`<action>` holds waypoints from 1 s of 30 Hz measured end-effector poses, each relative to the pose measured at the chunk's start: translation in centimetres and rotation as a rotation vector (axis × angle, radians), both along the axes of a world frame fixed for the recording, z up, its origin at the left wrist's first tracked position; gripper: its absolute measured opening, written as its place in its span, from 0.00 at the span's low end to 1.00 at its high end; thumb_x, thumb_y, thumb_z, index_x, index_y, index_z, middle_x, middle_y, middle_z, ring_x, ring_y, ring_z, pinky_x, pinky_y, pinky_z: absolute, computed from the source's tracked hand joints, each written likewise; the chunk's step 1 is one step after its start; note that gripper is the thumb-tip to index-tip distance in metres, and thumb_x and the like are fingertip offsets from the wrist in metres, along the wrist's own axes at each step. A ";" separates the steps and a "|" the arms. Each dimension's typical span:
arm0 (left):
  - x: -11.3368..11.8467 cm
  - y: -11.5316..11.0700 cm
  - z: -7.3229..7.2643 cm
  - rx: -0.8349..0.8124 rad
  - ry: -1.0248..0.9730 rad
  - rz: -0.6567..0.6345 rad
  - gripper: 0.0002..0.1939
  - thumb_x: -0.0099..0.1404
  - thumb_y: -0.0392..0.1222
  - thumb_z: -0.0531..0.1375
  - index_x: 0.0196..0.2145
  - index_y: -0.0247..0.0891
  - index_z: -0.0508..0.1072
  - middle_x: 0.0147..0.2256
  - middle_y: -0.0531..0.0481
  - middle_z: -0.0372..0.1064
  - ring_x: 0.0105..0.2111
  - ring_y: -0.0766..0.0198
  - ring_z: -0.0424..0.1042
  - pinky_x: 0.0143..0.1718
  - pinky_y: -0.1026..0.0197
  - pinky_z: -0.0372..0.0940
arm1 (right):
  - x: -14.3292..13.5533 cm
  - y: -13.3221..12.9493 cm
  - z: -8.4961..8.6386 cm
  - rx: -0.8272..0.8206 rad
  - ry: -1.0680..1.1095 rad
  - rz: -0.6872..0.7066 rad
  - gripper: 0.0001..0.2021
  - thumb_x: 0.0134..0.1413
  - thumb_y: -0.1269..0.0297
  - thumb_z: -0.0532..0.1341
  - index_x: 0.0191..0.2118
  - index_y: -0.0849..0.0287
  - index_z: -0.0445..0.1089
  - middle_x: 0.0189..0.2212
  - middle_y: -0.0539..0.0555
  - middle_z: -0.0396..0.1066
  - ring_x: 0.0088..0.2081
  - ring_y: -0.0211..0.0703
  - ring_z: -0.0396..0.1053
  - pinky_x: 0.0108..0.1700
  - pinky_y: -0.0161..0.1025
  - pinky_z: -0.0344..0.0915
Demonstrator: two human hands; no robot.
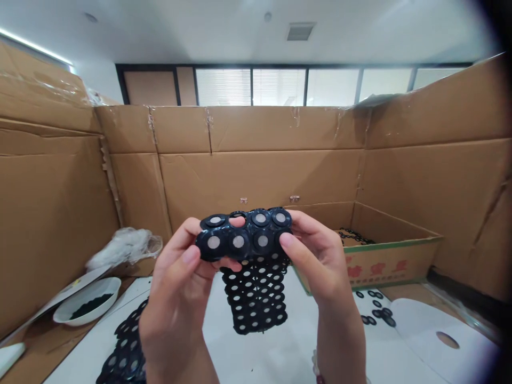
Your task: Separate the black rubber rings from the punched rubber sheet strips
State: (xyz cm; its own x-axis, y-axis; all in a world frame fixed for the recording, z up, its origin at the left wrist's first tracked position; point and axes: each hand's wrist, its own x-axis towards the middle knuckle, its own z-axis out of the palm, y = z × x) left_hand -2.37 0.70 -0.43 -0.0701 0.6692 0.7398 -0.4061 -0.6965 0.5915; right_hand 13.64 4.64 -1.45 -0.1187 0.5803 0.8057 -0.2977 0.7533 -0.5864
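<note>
Raised in front of me is a flexible sheet of linked black discs (256, 293), each with a pale round centre. Its upper edge is folded over, and the rest hangs down toward the white table. My left hand (180, 293) grips the left end of the fold, thumb in front, with fingertips showing behind and below it. My right hand (320, 256) pinches the right end, its thumb pressed on a disc at the front. A second black disc sheet (126, 346) lies on the table by my left forearm.
A white bowl (112, 288) of small black pieces and crumpled clear plastic (124, 248) are at the left. At the right stand an open cardboard box (392, 261) holding black linked pieces, loose black discs (386, 314) and a white round sheet (420, 336). Cardboard walls (260, 176) surround the table.
</note>
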 end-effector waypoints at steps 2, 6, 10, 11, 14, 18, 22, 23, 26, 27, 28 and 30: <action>0.6 0.2 0.0 -0.025 -0.001 0.017 0.07 0.66 0.42 0.60 0.35 0.39 0.77 0.40 0.46 0.79 0.30 0.66 0.74 0.32 0.67 0.73 | 0.2 0.4 -0.1 0.017 0.028 -0.004 0.11 0.63 0.62 0.60 0.49 0.45 0.75 0.42 0.49 0.77 0.44 0.39 0.73 0.47 0.36 0.71; 1.1 0.7 -0.1 -0.031 0.025 0.066 0.05 0.66 0.40 0.60 0.35 0.38 0.76 0.37 0.48 0.76 0.34 0.64 0.74 0.32 0.68 0.72 | 0.5 1.0 -0.3 0.011 0.078 0.009 0.09 0.64 0.62 0.59 0.46 0.47 0.75 0.39 0.48 0.76 0.39 0.38 0.72 0.44 0.35 0.70; 0.6 0.9 -0.4 -0.047 0.126 0.134 0.07 0.67 0.41 0.61 0.33 0.38 0.75 0.30 0.51 0.74 0.32 0.67 0.74 0.35 0.70 0.71 | 0.5 1.1 -0.5 -0.032 0.158 0.007 0.09 0.62 0.63 0.60 0.30 0.56 0.71 0.30 0.48 0.70 0.32 0.36 0.66 0.37 0.34 0.64; 0.4 1.0 -0.5 -0.049 0.161 0.145 0.07 0.67 0.43 0.62 0.32 0.38 0.75 0.29 0.52 0.74 0.30 0.68 0.74 0.34 0.71 0.70 | 0.5 1.1 -0.5 -0.040 0.185 -0.005 0.11 0.61 0.63 0.61 0.27 0.57 0.69 0.28 0.48 0.68 0.31 0.36 0.64 0.36 0.34 0.63; 0.1 1.2 -0.7 -0.045 0.202 0.150 0.09 0.66 0.44 0.63 0.29 0.39 0.73 0.28 0.53 0.76 0.29 0.68 0.75 0.31 0.71 0.70 | 0.4 1.1 -0.4 -0.026 0.239 -0.037 0.12 0.60 0.63 0.61 0.25 0.58 0.66 0.25 0.48 0.63 0.29 0.36 0.59 0.32 0.34 0.59; 0.0 1.6 -0.6 -0.032 0.191 0.189 0.09 0.64 0.44 0.66 0.28 0.39 0.73 0.28 0.53 0.77 0.28 0.68 0.76 0.29 0.72 0.70 | 0.4 0.6 0.0 -0.018 0.248 -0.030 0.10 0.61 0.64 0.59 0.28 0.57 0.70 0.25 0.49 0.63 0.28 0.37 0.60 0.32 0.36 0.61; -0.1 1.8 -0.6 -0.003 0.220 0.245 0.08 0.63 0.44 0.66 0.30 0.40 0.75 0.26 0.53 0.76 0.26 0.65 0.77 0.27 0.68 0.71 | 0.3 -0.3 0.5 -0.031 0.294 -0.025 0.10 0.60 0.66 0.57 0.29 0.57 0.72 0.25 0.50 0.62 0.30 0.39 0.61 0.32 0.36 0.62; -0.1 1.8 -0.6 0.004 0.223 0.250 0.07 0.63 0.45 0.66 0.30 0.40 0.75 0.26 0.53 0.76 0.26 0.64 0.77 0.27 0.67 0.71 | 0.3 -0.6 0.5 -0.021 0.308 -0.042 0.09 0.59 0.67 0.57 0.29 0.57 0.71 0.25 0.50 0.62 0.30 0.39 0.61 0.33 0.36 0.62; -0.2 1.8 -0.7 0.031 0.202 0.256 0.07 0.64 0.45 0.65 0.32 0.41 0.75 0.27 0.52 0.76 0.26 0.63 0.77 0.27 0.66 0.71 | 0.2 -1.1 0.4 0.010 0.288 -0.124 0.08 0.56 0.67 0.57 0.27 0.57 0.68 0.27 0.51 0.64 0.33 0.41 0.63 0.37 0.40 0.62; -0.3 1.8 -0.8 0.035 0.194 0.257 0.07 0.65 0.45 0.65 0.32 0.41 0.75 0.27 0.52 0.76 0.26 0.64 0.77 0.27 0.66 0.71 | 0.2 -1.2 0.3 0.014 0.263 -0.158 0.08 0.56 0.66 0.57 0.26 0.57 0.67 0.29 0.52 0.65 0.34 0.43 0.64 0.39 0.41 0.63; -0.3 1.8 -0.8 0.033 0.189 0.260 0.06 0.65 0.45 0.64 0.32 0.41 0.75 0.27 0.52 0.76 0.26 0.65 0.76 0.27 0.66 0.70 | 0.1 -1.3 0.2 0.016 0.237 -0.192 0.08 0.56 0.66 0.56 0.26 0.56 0.66 0.30 0.52 0.66 0.36 0.44 0.65 0.41 0.43 0.63; -0.4 1.9 -0.7 0.030 0.186 0.261 0.06 0.65 0.45 0.64 0.32 0.41 0.75 0.26 0.53 0.76 0.26 0.66 0.75 0.28 0.66 0.70 | 0.1 -1.3 0.1 0.035 0.177 -0.260 0.09 0.57 0.64 0.54 0.27 0.55 0.65 0.31 0.53 0.67 0.37 0.46 0.65 0.43 0.46 0.64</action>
